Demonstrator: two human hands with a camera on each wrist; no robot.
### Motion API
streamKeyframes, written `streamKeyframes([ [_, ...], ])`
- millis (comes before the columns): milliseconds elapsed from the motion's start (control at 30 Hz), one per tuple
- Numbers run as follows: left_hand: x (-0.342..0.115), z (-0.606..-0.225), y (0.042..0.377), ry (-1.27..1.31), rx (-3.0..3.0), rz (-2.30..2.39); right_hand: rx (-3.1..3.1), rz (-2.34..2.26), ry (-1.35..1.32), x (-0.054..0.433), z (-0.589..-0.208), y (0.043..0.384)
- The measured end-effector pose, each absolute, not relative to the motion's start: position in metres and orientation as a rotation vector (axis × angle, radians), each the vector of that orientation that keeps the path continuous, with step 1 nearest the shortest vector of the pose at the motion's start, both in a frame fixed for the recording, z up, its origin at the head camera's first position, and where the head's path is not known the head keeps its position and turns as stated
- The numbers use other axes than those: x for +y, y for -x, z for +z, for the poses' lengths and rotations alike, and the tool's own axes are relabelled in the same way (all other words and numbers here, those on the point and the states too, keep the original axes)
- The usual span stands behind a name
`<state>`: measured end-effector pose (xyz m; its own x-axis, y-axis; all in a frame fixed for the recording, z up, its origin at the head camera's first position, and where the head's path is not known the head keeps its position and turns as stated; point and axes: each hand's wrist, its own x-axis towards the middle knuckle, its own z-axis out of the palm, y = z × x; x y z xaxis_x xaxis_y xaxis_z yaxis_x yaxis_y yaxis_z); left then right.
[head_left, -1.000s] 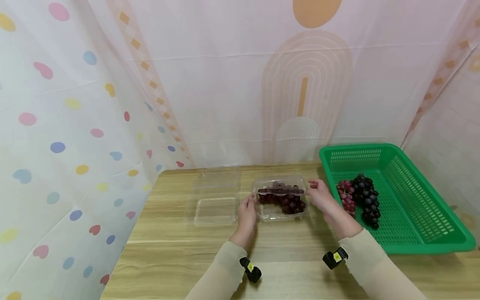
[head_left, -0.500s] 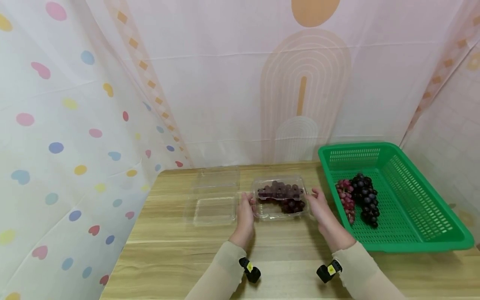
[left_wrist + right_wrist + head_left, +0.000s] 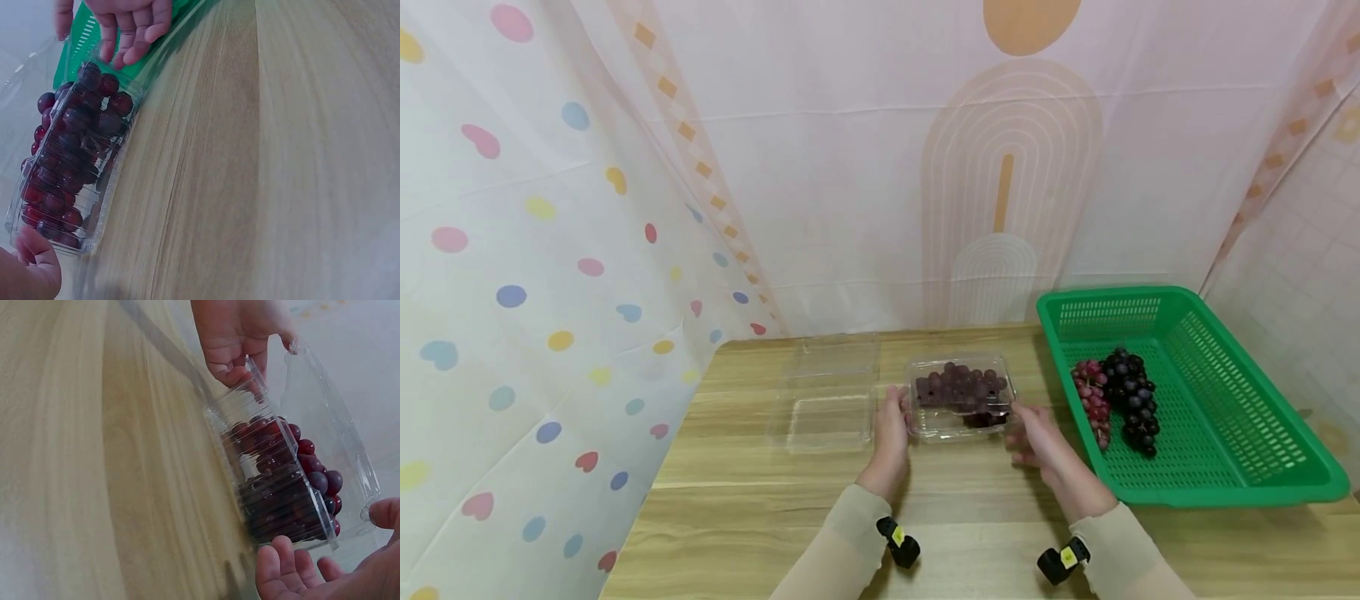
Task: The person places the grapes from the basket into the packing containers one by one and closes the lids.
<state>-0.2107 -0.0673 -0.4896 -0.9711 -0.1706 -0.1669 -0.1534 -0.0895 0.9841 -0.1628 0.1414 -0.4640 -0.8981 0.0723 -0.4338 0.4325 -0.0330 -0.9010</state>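
A clear plastic clamshell box [image 3: 938,425] holding dark red grapes [image 3: 269,481] stands in the middle of the table. Its hinged lid [image 3: 322,415] is partly lowered over the grapes, with a gap still showing in both wrist views. At the box's left end, my left hand [image 3: 891,432] holds the side, its thumb by a lid corner and its other fingers curled against the wall. My right hand [image 3: 1043,440] is at the right end. Its thumb touches the other lid corner, while its remaining fingers extend loosely beside the box.
A second clear clamshell box [image 3: 831,421] lies open to the left, with nothing visible in it. At the right, a green plastic basket [image 3: 1292,425] contains a red grape bunch [image 3: 1092,400] and a black one [image 3: 1133,400]. A patterned curtain hangs behind the wooden table [image 3: 737,517].
The lid has come down and forward over the grapes. My right hand has moved toward me along the box's right end; my left hand has stayed nearly in place.
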Motion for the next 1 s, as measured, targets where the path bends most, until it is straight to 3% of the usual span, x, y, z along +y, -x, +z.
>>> streamKeyframes([
  [1000,-0.077,-0.476,0.201,-0.201,-2.321,-2.223,1.977,-2.082,-0.47,0.144,-0.478,0.159],
])
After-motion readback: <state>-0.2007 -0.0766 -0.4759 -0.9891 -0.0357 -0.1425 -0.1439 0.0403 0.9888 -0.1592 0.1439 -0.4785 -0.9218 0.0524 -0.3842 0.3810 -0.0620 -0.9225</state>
